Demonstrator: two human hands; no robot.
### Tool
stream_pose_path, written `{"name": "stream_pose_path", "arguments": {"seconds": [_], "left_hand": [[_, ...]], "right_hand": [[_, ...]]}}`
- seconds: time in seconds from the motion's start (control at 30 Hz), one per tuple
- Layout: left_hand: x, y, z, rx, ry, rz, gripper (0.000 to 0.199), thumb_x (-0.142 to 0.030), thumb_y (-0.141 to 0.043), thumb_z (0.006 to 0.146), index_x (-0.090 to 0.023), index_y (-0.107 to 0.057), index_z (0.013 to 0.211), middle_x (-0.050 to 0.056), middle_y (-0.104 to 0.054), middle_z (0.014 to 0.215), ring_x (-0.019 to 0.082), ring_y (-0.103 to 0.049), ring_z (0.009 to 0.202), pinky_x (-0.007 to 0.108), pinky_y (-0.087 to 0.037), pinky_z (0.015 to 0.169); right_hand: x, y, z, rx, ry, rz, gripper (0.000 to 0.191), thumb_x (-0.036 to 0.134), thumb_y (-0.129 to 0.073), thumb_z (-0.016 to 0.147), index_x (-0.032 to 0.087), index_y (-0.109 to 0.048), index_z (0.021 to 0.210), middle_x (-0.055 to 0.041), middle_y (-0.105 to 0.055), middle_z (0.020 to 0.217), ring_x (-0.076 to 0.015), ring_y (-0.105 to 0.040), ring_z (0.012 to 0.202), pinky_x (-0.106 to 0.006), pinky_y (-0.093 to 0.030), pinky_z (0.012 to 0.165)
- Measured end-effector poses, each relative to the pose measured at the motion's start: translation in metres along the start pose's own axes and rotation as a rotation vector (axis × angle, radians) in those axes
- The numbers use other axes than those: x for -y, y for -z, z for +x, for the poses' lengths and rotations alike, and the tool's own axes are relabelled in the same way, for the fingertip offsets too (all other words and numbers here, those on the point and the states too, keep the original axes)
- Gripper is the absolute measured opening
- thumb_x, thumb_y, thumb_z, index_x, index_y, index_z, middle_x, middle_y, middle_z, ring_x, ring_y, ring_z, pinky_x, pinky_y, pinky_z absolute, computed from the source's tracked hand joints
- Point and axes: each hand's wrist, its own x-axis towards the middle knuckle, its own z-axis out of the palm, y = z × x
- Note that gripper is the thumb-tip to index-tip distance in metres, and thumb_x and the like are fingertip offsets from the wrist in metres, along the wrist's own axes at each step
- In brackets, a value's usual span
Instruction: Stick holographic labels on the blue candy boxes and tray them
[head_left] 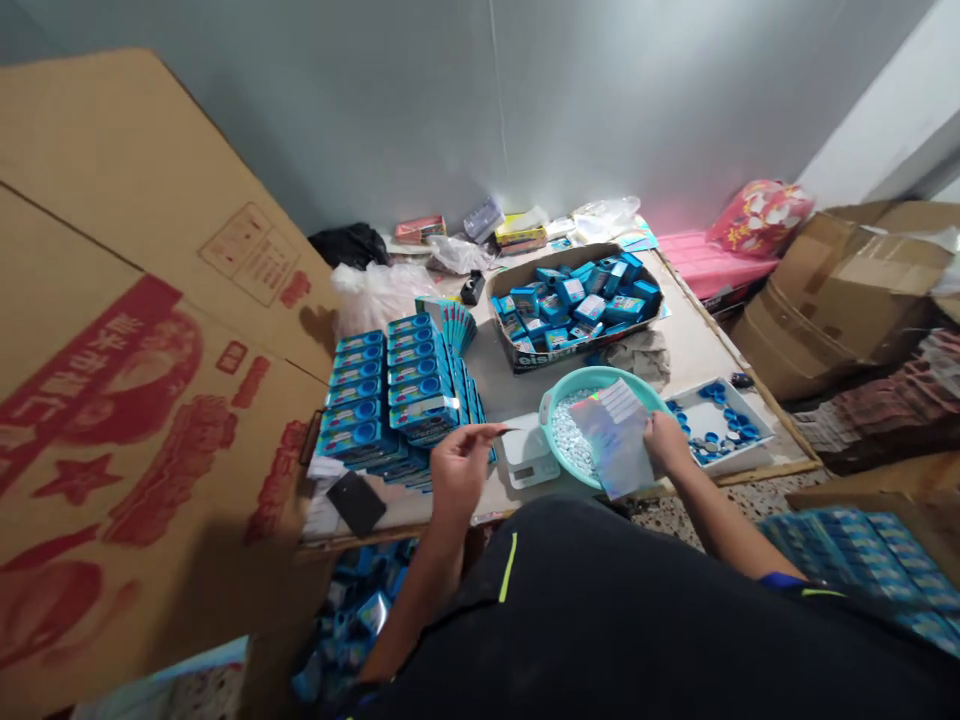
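My right hand (666,446) grips the edge of a shiny holographic sticker sheet (615,450), with a block of pale labels near its top. The sheet hangs over a turquoise basin (553,395) of small white pellets (571,440) and hides part of them. Thumb and fingertips of my left hand (459,470) are pinched on a small thin piece, probably a sticker, too small to be sure. That hand is beside a small white scale (529,458), in front of stacked blue boxes (424,390).
A carton (517,358) of blue containers stands behind the basin. At right lies a white tray (739,455) with round blue caps. A black phone-like slab (357,502) lies at the table's front left. A tall cardboard box (150,400) walls off the left side.
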Motion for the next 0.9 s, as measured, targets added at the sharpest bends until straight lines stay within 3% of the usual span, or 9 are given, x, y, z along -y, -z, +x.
{"name": "stream_pose_path", "arguments": {"seconds": [0.1, 0.2, 0.27, 0.37, 0.47, 0.57, 0.7, 0.8, 0.9], "left_hand": [[-0.012, 0.033, 0.001, -0.184, 0.228, -0.245, 0.046, -0.060, -0.080, 0.072, -0.016, -0.075, 0.084, 0.007, -0.078, 0.081, 0.022, -0.076, 0.077, 0.039, -0.062, 0.083], [-0.019, 0.060, 0.002, -0.278, 0.232, -0.342, 0.050, -0.059, -0.088, 0.060, -0.016, -0.072, 0.079, 0.005, -0.076, 0.077, 0.021, -0.075, 0.074, 0.039, -0.062, 0.084], [-0.022, 0.071, 0.004, -0.359, 0.158, -0.280, 0.046, -0.052, -0.091, 0.057, -0.017, -0.071, 0.078, 0.004, -0.076, 0.077, 0.021, -0.075, 0.076, 0.038, -0.062, 0.084], [-0.029, 0.080, 0.010, -0.484, 0.002, -0.134, 0.037, -0.042, -0.090, 0.062, -0.017, -0.070, 0.079, 0.004, -0.076, 0.079, 0.019, -0.075, 0.077, 0.034, -0.061, 0.083], [-0.035, 0.085, 0.019, -0.530, -0.086, -0.032, 0.031, -0.042, -0.084, 0.070, -0.017, -0.070, 0.081, 0.003, -0.075, 0.078, 0.019, -0.075, 0.074, 0.032, -0.061, 0.076], [-0.035, 0.093, 0.029, -0.502, -0.124, 0.014, 0.029, -0.043, -0.081, 0.074, -0.018, -0.068, 0.081, 0.002, -0.073, 0.074, 0.017, -0.073, 0.069, 0.029, -0.060, 0.070], [-0.034, 0.104, 0.045, -0.407, -0.109, 0.086, 0.030, -0.039, -0.081, 0.075, -0.018, -0.067, 0.091, 0.001, -0.072, 0.076, 0.014, -0.070, 0.069, 0.025, -0.057, 0.068], [-0.035, 0.108, 0.060, -0.319, -0.089, 0.133, 0.038, -0.037, -0.082, 0.073, -0.018, -0.066, 0.103, 0.001, -0.072, 0.076, 0.015, -0.070, 0.070, 0.027, -0.057, 0.072], [-0.036, 0.108, 0.078, -0.266, -0.061, 0.165, 0.039, -0.036, -0.082, 0.073, -0.018, -0.067, 0.104, 0.000, -0.072, 0.075, 0.015, -0.070, 0.070, 0.025, -0.055, 0.070]], "right_hand": [[0.039, -0.007, -0.002, -0.125, -0.030, -0.071, 0.052, 0.014, -0.044, 0.090, 0.006, -0.055, 0.140, -0.0306, -0.053, 0.139, -0.0390, -0.053, 0.127, -0.053, -0.038, 0.102], [0.110, 0.009, 0.006, -0.192, 0.182, 0.037, 0.058, 0.017, -0.046, 0.092, 0.015, -0.045, 0.150, -0.0240, -0.040, 0.155, -0.0377, -0.032, 0.145, -0.063, -0.018, 0.116], [0.167, 0.028, 0.014, -0.206, 0.360, 0.233, 0.052, 0.022, -0.049, 0.094, 0.019, -0.050, 0.146, -0.0209, -0.040, 0.154, -0.0357, -0.032, 0.145, -0.062, -0.017, 0.118], [0.244, 0.049, 0.020, -0.063, 0.669, 0.629, 0.049, 0.032, -0.058, 0.095, 0.018, -0.052, 0.142, -0.0181, -0.048, 0.142, -0.0283, -0.044, 0.136, -0.046, -0.033, 0.117], [0.296, 0.042, 0.011, 0.233, 0.868, 0.906, 0.065, 0.039, -0.065, 0.093, 0.022, -0.040, 0.150, -0.0121, -0.040, 0.148, -0.0217, -0.047, 0.135, -0.035, -0.042, 0.111], [0.318, 0.004, -0.005, 0.382, 0.796, 1.013, 0.078, 0.032, -0.070, 0.090, 0.023, -0.029, 0.155, -0.0115, -0.029, 0.157, -0.0232, -0.038, 0.143, -0.034, -0.043, 0.111], [0.311, -0.048, -0.013, 0.424, 0.486, 1.014, 0.068, 0.026, -0.066, 0.091, 0.016, -0.033, 0.150, -0.0172, -0.037, 0.153, -0.0268, -0.042, 0.139, -0.042, -0.040, 0.114], [0.301, -0.043, -0.005, 0.360, 0.424, 1.074, 0.068, 0.037, -0.072, 0.087, 0.019, -0.042, 0.146, -0.0164, -0.045, 0.148, -0.0273, -0.048, 0.133, -0.043, -0.043, 0.110], [0.302, -0.004, 0.002, 0.274, 0.548, 1.189, 0.054, 0.054, -0.062, 0.091, 0.024, -0.054, 0.135, -0.0110, -0.060, 0.128, -0.0234, -0.059, 0.116, -0.041, -0.048, 0.102]]}}
